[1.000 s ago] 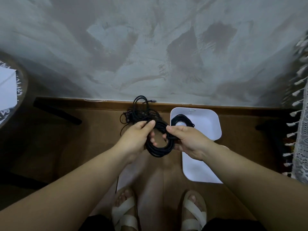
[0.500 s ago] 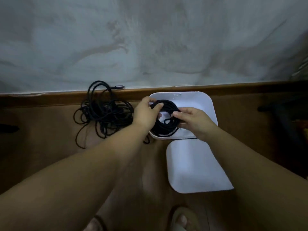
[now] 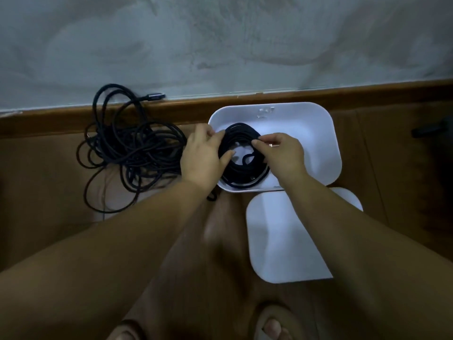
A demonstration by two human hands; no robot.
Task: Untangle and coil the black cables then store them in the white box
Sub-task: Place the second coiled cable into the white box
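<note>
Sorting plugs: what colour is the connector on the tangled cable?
The connector is silver-grey; head view.

1. Head view: worn on the person's head, looking steeply down and forward at the wooden floor meeting the wall.
2. Close above the white box and coiled black cable, which sit mid-frame.

I see white box R half free. L half full: coil, L hand, R hand. Outside: tangle just L of box, lid at near edge, skirting close behind.
</note>
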